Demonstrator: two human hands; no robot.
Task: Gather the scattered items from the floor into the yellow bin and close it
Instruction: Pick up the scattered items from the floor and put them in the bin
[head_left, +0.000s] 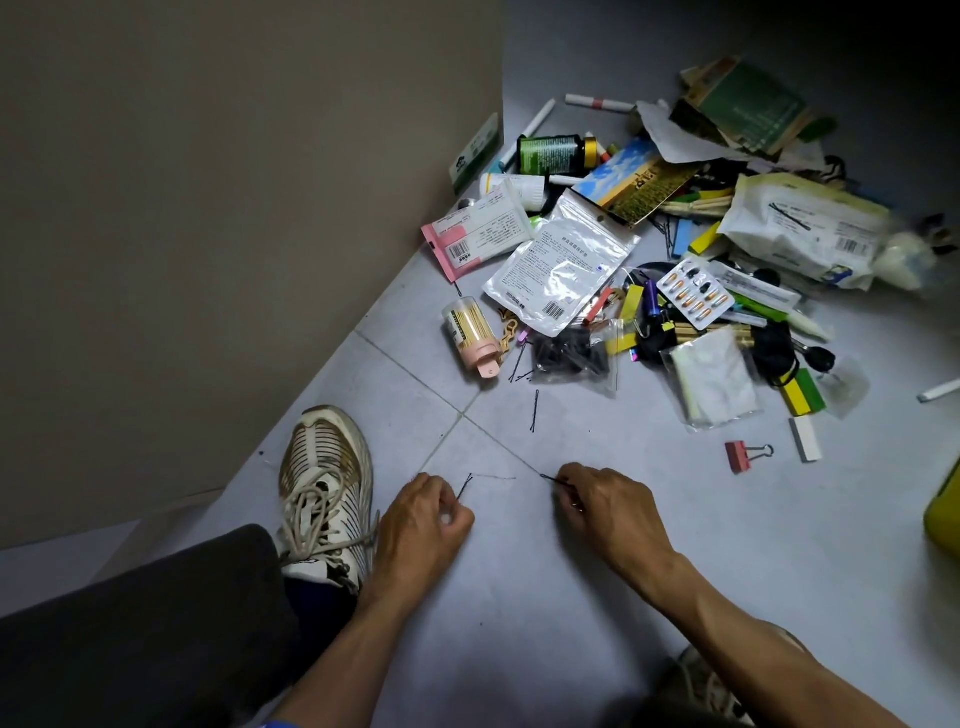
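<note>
My left hand (423, 512) pinches a black hairpin (465, 487) just above the tiled floor. My right hand (602, 501) pinches another black hairpin (554, 479) that sticks out to the left of its fingers. A third hairpin (535, 410) lies loose on the floor beyond both hands. A heap of scattered items fills the far right: a silver pouch (561, 265), a toothpick jar (467, 330), a pill blister (693, 293), a pink binder clip (740, 455). Only a sliver of the yellow bin (943, 512) shows at the right edge.
A beige wall panel (234, 208) runs along the left. My white sneaker (324, 486) and dark trouser leg sit at the lower left, another shoe (706, 686) at the bottom. A white eraser (805, 439) and a white marker (937, 389) lie at the right.
</note>
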